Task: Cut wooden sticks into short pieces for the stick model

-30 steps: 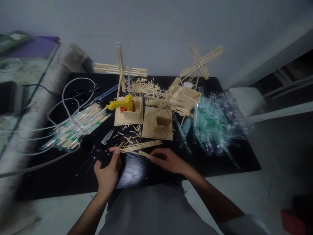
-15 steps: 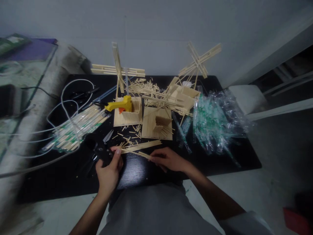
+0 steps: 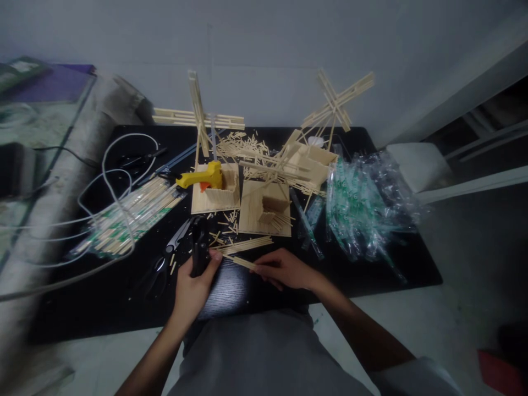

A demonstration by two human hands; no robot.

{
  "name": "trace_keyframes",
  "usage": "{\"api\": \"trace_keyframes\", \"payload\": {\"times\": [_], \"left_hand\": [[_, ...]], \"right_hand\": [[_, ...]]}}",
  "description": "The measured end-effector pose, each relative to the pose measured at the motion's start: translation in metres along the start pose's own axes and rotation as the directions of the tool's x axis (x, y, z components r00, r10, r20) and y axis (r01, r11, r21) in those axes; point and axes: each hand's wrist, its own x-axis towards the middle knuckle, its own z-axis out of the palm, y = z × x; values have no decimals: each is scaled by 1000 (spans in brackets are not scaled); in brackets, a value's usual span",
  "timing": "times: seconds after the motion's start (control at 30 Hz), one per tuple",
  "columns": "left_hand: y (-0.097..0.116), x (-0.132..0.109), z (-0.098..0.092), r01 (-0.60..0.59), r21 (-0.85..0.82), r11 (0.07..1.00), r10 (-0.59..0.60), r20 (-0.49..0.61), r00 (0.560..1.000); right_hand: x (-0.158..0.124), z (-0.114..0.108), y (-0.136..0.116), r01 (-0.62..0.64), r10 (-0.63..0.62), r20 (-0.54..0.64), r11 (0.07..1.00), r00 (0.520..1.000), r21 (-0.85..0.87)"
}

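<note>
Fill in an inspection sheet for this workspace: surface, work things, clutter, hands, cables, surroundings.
Surface: black table, largely covered.
Work things: held sticks; black tool, exact type unclear; three stick models; yellow glue gun resting on the leftmost; scissors lying left of the hands.
Clutter: offcuts heaped behind and scattered in front; plastic wrappers piled right; stick packs left.
Hands: left hand grips the tool; right hand pinches the sticks.
Cables: white cable loops over the table's left side, crossing the packs.
Surroundings: grey wall behind; white seat right; other people, nothing seen.
</note>
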Motion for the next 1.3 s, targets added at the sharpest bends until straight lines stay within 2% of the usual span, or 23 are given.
{"api": "trace_keyframes", "payload": {"times": [0.13, 0.27, 0.33, 0.5, 0.67, 0.87, 1.0, 1.07, 1.17, 1.23, 1.3], "left_hand": [[1, -4, 3, -76, 51, 996, 71, 93, 993], [1, -6, 3, -110, 74, 991, 94, 195, 976], [2, -5, 0, -121, 69, 990, 106, 197, 975], [6, 0, -9, -136, 46, 990, 129, 120, 984], [9, -8, -7, -165, 46, 985, 150, 237, 960], [13, -10, -1, -114, 8, 993, 109, 240, 965], [10, -21, 7, -42, 5, 999, 37, 371, 928], [6, -27, 10, -74, 1, 997, 68, 400, 914], [6, -29, 7, -158, 9, 987, 148, 307, 940], [8, -25, 3, -173, 7, 985, 168, 199, 965], [12, -19, 0, -176, 2, 984, 174, 137, 975]], "right_hand": [[0, 1, 1, 15, -15, -8, 1000, 1000, 0], [0, 3, -2, 11, -11, -17, 1000, 1000, 3], [0, 4, -5, 13, -12, -32, 1000, 999, 10], [1, 7, -7, 17, -15, -85, 999, 996, 28], [2, 7, -2, 21, -19, -101, 1000, 995, 17], [1, 7, -4, 42, -45, -87, 998, 995, -40], [3, 10, -6, 76, -85, -143, 995, 986, -65], [4, 12, -5, 92, -105, -184, 993, 977, -76], [5, 14, -5, 109, -127, -207, 989, 970, -96], [5, 15, -5, 121, -142, -220, 987, 965, -105], [5, 15, -5, 130, -154, -229, 985, 961, -114]]}}
